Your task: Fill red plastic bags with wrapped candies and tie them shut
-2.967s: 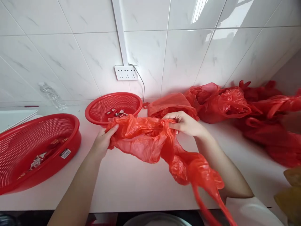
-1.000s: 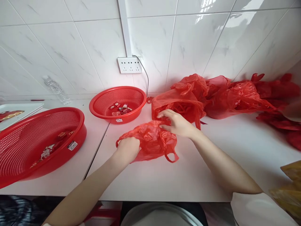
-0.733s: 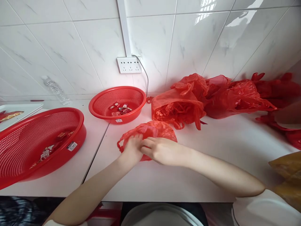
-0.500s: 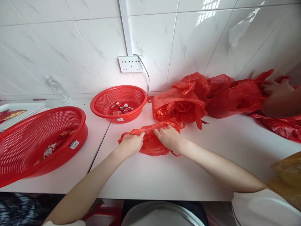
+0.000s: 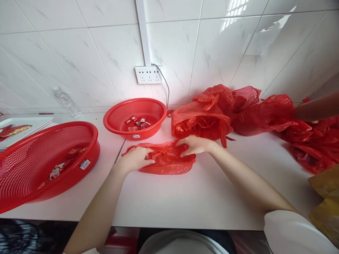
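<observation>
A thin red plastic bag lies spread and crumpled on the white table before me. My left hand rests on the bag's left end, its fingers and thumb apart. At the upper right part of the bag, my right hand touches the plastic with curved fingers, a gap showing between them and the thumb. Some fingertips are partly hidden against the plastic. Just behind my right hand lies a larger red bag stuffed with more red plastic.
A small red basket with several little wrapped packets stands behind the bag; a bigger red basket is at left. A plastic bottle stands by the wall. A co-worker's arm reaches over red bags at right.
My hands have moved apart and loosened from a pinch on the bag. The bag lies wider and further left. The co-worker's hand has shifted left and is blurred among the bags.
</observation>
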Motion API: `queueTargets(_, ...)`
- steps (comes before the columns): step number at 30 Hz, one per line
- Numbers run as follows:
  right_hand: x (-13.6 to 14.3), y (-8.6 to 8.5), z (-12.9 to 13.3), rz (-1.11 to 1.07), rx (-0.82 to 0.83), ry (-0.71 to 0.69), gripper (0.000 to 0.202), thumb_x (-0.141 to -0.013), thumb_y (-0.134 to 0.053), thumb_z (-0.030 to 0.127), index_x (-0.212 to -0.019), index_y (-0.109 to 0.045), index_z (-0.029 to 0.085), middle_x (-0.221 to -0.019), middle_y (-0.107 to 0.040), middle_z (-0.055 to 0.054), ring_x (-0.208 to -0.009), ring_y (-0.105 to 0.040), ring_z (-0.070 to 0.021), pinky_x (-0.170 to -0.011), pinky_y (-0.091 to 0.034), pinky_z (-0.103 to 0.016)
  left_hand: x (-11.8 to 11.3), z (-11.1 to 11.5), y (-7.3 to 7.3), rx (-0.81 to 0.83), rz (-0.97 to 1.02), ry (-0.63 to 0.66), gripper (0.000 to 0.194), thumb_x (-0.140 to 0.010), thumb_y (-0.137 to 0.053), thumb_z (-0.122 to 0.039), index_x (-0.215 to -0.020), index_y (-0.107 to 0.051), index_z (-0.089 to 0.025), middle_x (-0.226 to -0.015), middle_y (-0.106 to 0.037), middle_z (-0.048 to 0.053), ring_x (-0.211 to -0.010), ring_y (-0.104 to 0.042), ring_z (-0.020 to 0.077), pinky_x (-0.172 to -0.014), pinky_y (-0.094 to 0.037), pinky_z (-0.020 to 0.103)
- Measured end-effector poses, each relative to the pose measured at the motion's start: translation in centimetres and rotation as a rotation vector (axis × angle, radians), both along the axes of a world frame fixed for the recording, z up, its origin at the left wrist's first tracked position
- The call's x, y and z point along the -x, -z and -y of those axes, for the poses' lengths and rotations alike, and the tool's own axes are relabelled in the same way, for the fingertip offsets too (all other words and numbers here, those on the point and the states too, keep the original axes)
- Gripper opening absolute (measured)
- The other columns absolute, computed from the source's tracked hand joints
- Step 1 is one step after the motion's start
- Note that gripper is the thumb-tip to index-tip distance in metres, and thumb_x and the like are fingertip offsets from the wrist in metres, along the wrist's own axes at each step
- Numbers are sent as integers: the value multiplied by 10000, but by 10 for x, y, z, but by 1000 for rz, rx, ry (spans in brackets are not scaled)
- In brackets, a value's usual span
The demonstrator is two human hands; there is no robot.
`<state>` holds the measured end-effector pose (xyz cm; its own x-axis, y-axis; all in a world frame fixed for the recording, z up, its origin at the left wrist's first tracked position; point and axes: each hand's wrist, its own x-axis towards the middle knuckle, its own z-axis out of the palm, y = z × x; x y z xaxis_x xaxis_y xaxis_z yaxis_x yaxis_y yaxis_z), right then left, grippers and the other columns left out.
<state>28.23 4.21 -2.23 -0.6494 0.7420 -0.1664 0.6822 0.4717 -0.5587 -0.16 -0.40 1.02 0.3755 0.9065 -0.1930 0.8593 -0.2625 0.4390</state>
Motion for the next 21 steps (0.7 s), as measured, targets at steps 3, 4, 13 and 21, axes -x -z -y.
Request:
queueTargets(3, 11, -14, -6, -408, -48, 193, 236, -846, -591, 394, -932, -672, 190, -925, -697, -47, -845, -643, -185, -854, -503, -325, 1, 18, -16, -248, 80, 66, 292, -883, -516, -415, -1091, -672, -283, -1070, -691, 30, -940, -634, 203, -779, -470, 281)
queueTargets(4, 19, -17, -9, -554, -32, 288, 212, -863, -579, 382, -887, -644, 182, -877, -687, -45, -796, -639, -167, -837, -513, -319, 3, 22, -20, -362, 39, 33, 298, -882, -521, -414, -1106, -660, -277, -1110, -672, 44, -990, -615, 224, -811, -460, 302)
queueTargets(13, 101, -8, -53, -999, 768, 749, 422, -836, -605, 540, -968, -556, 142, -1162, -552, -181, -847, -655, -221, -673, -589, -401, 44, 4, -15, -176, 149, -403, 275, -716, -684, -473, -733, -627, -204, -693, -601, 23, -673, -554, 198, -541, -332, 259)
queueTargets(21, 134, 6, -79, -1174, 629, 813, 44, -854, -540, 183, -894, -523, 178, -789, -569, -12, -715, -579, -110, -709, -601, -275, 46, -20, 21, 446, 649, -265, 299, -735, -694, -454, -826, -711, -170, -540, -354, -56, -517, -325, 97, -525, -256, 225)
